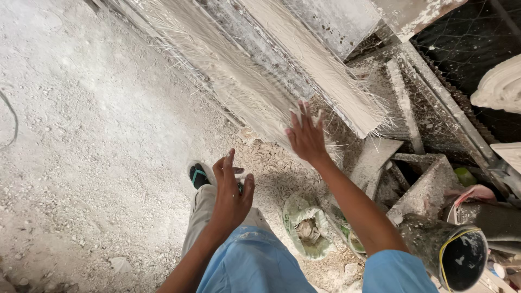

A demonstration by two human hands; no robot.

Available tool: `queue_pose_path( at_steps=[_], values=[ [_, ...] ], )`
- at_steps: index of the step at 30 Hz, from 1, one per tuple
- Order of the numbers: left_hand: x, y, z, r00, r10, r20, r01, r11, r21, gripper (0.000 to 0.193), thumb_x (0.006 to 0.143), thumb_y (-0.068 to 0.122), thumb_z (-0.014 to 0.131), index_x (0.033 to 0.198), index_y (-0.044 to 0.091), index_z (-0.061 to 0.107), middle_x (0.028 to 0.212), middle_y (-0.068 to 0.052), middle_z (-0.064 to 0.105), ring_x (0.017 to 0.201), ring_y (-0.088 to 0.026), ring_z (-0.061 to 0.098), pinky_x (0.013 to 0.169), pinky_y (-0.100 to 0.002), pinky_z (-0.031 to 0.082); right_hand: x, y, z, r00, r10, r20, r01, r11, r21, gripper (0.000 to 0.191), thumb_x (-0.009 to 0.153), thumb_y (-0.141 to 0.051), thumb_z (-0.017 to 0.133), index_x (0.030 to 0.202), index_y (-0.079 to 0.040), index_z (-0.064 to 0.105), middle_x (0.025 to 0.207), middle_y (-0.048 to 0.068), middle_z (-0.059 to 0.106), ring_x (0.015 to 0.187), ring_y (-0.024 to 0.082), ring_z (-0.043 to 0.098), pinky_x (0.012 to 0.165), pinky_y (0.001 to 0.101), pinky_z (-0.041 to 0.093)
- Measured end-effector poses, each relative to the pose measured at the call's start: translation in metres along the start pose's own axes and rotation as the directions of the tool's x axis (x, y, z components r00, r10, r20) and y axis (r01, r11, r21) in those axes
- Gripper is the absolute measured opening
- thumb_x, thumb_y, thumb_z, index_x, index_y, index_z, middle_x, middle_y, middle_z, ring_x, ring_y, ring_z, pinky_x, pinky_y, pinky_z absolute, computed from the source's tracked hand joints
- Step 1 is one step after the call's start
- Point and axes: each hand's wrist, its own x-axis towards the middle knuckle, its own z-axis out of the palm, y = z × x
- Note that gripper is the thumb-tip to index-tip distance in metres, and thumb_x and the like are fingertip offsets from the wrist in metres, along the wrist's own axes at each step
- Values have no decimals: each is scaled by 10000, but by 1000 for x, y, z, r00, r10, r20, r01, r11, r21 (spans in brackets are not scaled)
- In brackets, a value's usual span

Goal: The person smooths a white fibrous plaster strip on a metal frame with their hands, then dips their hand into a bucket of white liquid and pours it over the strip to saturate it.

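Dusty gravel floor [81, 135] covered the left. An open sack [306, 228] lay near centre, a black bucket [461, 258] near right, wire mesh [467, 43] far right.

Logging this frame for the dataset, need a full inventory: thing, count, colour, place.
plaster strips with loose fibres: at least two, off-white, leaning across the top centre
ground: one, pale grey, dusty with rubble, left half
sack: one, dirty white-green, open, on the ground at lower centre
bucket: one, black inside with a yellow rim line, plaster-caked, lower right
moulded plaster piece: one, white, right edge
wire mesh: one, dark, top right
sandal: one seen, black with teal strap, on the person's foot
left hand: open, empty, held in the air over the leg
right hand: open, fingers spread, at the fibre edge of a strip
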Motion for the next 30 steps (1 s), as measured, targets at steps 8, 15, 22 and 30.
queue_pose_path(
  at_steps=[8, 15, 22, 30],
  values=[
    [5, -10, -2, 999, 12, -51, -13, 1000, -19, 684, 1003, 127, 596, 1572, 14, 233, 1347, -238, 374, 1075, -287, 621, 715, -355, 607, -57, 28, -14, 1000, 14, -9, -14, 999, 37, 656, 1105, -464, 139, 1580, -22, 239, 1686, 230, 154, 1576, 374, 149, 1252, 668, 45],
    [4, 0, 9, 999, 27, -23, -27, 1000, 7, 683, 990, 131, 619, 1570, 29, 272, 1344, -228, 386, 1062, -275, 629, 846, -400, 579, 10, -10, -6, 999, -23, -36, 25, 998, 54, 660, 1092, -484, 138, 1577, -46, 234, 1691, 198, 144, 1584, 368, 146, 1254, 636, 34],
    [9, -5, -10, 995, -21, -94, 19, 1000, -21, 698, 985, 127, 621, 1569, 23, 254, 1350, -232, 378, 1070, -280, 621, 767, -381, 587, 1, -9, -26, 983, -181, -15, 182, 979, 96, 717, 1081, -515, 193, 1612, -42, 96, 1700, 206, 142, 1564, 357, 139, 1241, 642, 28],
    [1, -18, -15, 993, 8, -121, -4, 999, 34, 680, 999, 123, 613, 1557, -9, 248, 1363, -253, 359, 1078, -295, 605, 740, -330, 632, 122, -78, -29, 930, -332, -157, 340, 940, 25, 697, 1099, -531, 283, 1623, -120, 74, 1715, 154, 169, 1589, 311, 142, 1251, 629, -19]
  ],
)
